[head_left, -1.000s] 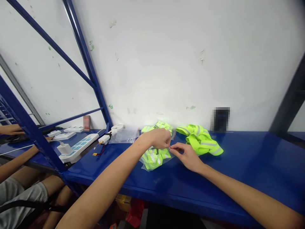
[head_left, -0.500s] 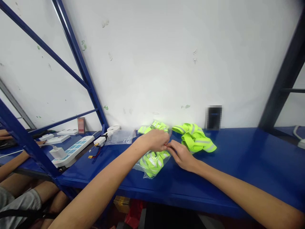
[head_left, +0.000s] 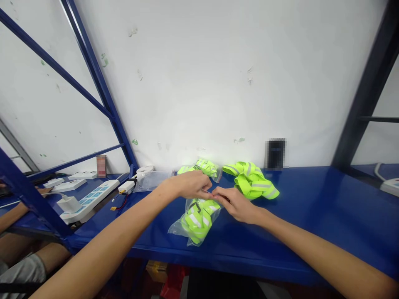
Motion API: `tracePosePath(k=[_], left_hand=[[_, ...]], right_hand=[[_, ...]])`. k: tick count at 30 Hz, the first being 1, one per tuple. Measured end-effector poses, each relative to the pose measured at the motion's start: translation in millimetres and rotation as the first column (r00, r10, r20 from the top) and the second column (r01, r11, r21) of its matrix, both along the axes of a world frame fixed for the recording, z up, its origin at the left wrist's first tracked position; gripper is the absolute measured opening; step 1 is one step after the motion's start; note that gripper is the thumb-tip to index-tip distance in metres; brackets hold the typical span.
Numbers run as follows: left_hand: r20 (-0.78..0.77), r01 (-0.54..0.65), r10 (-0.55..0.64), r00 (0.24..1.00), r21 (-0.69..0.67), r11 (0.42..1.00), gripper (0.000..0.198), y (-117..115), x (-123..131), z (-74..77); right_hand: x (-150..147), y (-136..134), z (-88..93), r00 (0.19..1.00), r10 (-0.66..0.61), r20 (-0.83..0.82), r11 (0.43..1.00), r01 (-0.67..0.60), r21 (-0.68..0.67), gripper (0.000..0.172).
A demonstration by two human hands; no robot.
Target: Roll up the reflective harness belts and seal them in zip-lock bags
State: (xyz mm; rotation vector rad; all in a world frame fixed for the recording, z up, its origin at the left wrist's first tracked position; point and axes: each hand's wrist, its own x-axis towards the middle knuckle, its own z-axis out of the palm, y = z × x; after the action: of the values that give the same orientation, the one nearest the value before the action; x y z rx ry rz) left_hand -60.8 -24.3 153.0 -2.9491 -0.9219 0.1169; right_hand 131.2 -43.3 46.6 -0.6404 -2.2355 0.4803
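A clear plastic bag (head_left: 178,226) hangs below my hands at the middle of the bench, with a folded neon-yellow reflective strap (head_left: 197,222) inside it. My left hand (head_left: 195,185) is closed, pinching the bag's top edge. Right beside it, the fingertips of my right hand (head_left: 234,203) pinch the same edge, and the two hands touch. The edge itself is mostly hidden by my fingers. Behind my left hand lies another bagged yellow strap (head_left: 207,167). A loose yellow reflective strap (head_left: 257,182) lies in a heap beyond my right hand.
Clear bags (head_left: 152,180), a small white fan (head_left: 145,169) and a wired battery pack (head_left: 126,187) lie to the left. A power strip (head_left: 93,200) rests beyond the blue frame post (head_left: 34,195). A blurred dark object (head_left: 276,153) leans on the wall. Another person's arm (head_left: 14,218) shows far left.
The bag has tilted and come lower and nearer to me. My hands remain together at its edge, and the red strip seen between them is now covered. The view has shifted slightly right.
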Motion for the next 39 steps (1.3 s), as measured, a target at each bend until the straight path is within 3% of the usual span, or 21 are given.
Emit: tracePosePath(k=[6, 8, 10, 12, 14, 15, 16, 17, 19, 21, 22, 25, 27, 29, 32, 34, 37, 39], left_hand=[[0.022, 0.031, -0.031, 0.999, 0.041, 0.999, 0.056, -4, -1, -2.4], [0.113, 0.026, -0.029, 0.993, 0.03, 0.999, 0.056, -3, -6, -6.4], [0.299, -0.025, 0.033, 0.954, -0.029, 0.999, 0.052, 6, -18, -8.9], [0.575, -0.118, 0.167, 0.801, -0.121, 0.986, 0.049, 24, -38, -12.5], [0.836, -0.235, 0.279, 0.472, -0.186, 0.954, 0.052, 47, -65, -23.0], [0.913, -0.334, 0.291, 0.286, -0.19, 0.923, 0.052, 59, -78, -32.5], [0.942, -0.451, 0.298, 0.155, -0.201, 0.87, 0.05, 69, -91, -45.1], [0.942, -0.581, 0.319, 0.102, -0.203, 0.788, 0.046, 77, -103, -60.3], [0.863, -0.781, 0.443, 0.242, -0.098, 0.617, 0.039, 87, -120, -94.8], [0.804, -0.805, 0.501, 0.321, -0.047, 0.591, 0.031, 88, -129, -126.5], [0.706, -0.826, 0.579, 0.407, 0.013, 0.564, 0.034, 87, -130, -138.5], [0.465, -0.832, 0.718, 0.518, 0.077, 0.55, 0.037, 82, -128, -154.5], [0.426, -0.823, 0.727, 0.539, 0.085, 0.561, 0.031, 81, -126, -152.7], [0.431, -0.813, 0.711, 0.556, 0.103, 0.574, 0.028, 80, -123, -147.8], [0.453, -0.788, 0.667, 0.591, 0.149, 0.597, 0.027, 77, -120, -144.2], [0.49, -0.782, 0.634, 0.598, 0.183, 0.596, 0.029, 76, -118, -145.7], [0.523, -0.793, 0.618, 0.587, 0.216, 0.57, 0.029, 77, -115, -150.4], [0.511, -0.769, 0.599, 0.617, 0.228, 0.597, 0.029, 78, -114, -152.4]], right_hand=[[2, -6, 6.7, 0.994, 0.098, -0.052, 0.946, -0.109, -0.304, 0.022], [2, -7, 9.2, 0.988, 0.148, -0.046, 0.909, -0.154, -0.388, 0.021], [0, -6, 10.6, 0.986, 0.163, -0.034, 0.905, -0.163, -0.392, 0.021], [-4, 0, 9.7, 0.995, 0.087, -0.043, 0.942, -0.096, -0.323, 0.022], [-12, 15, 7.6, 0.991, -0.054, -0.122, 0.961, 0.019, -0.277, 0.023], [-17, 25, 7.1, 0.973, -0.126, -0.194, 0.954, 0.065, -0.293, 0.022], [-22, 37, 7.6, 0.939, -0.189, -0.287, 0.935, 0.083, -0.345, 0.021], [-28, 49, 9.4, 0.89, -0.247, -0.383, 0.896, 0.059, -0.44, 0.017], [-37, 75, 17.0, 0.777, -0.377, -0.505, 0.789, -0.016, -0.614, 0.019], [-41, 98, 27.2, 0.721, -0.502, -0.477, 0.664, -0.032, -0.747, 0.035], [-42, 106, 31.6, 0.733, -0.531, -0.425, 0.606, -0.023, -0.795, 0.045], [-37, 119, 36.3, 0.764, -0.552, -0.334, 0.537, 0.019, -0.844, 0.072], [-33, 118, 32.6, 0.807, -0.53, -0.261, 0.563, 0.104, -0.82, 0.08], [-29, 110, 27.0, 0.866, -0.478, -0.145, 0.653, 0.241, -0.718, 0.074], [-19, 92, 23.2, 0.914, -0.405, 0.003, 0.825, 0.367, -0.429, 0.044], [-8, 78, 25.7, 0.913, -0.399, 0.086, 0.9, 0.408, -0.156, 0.028], [21, 62, 33.6, 0.873, -0.456, 0.17, 0.889, 0.439, 0.131, 0.028], [46, 58, 37.1, 0.832, -0.523, 0.185, 0.844, 0.477, 0.245, 0.029]])
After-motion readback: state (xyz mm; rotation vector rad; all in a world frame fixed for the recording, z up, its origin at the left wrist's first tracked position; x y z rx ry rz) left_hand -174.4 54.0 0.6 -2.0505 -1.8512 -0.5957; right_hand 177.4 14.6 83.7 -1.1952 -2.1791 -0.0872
